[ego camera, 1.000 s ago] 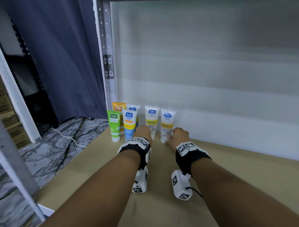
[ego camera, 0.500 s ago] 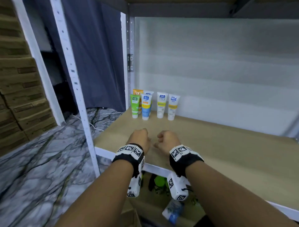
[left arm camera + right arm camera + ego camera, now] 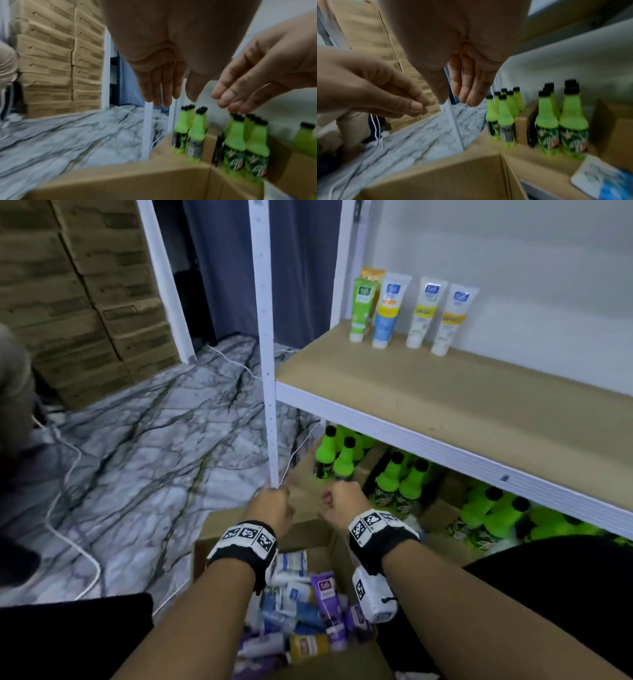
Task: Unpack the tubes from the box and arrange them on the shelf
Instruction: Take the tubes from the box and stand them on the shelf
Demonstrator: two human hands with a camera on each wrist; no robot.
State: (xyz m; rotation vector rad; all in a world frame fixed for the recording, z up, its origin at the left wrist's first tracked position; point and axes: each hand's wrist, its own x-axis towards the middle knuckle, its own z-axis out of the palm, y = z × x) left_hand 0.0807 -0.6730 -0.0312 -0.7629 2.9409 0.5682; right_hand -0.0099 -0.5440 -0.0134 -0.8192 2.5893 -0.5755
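I note tubes standing at the shelf back-left corner; bottles beneath it; box of tubes on the floor in front, under both hands.

shelf board: tan, white edge | bottles: neon green, black caps, beyond both hands | floor: grey-white marbled | box: brown, below the hands | wrist bands: black-white checked

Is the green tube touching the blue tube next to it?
Apart. The head view shows a thin strip of wall and shelf between the green tube and the blue tube.
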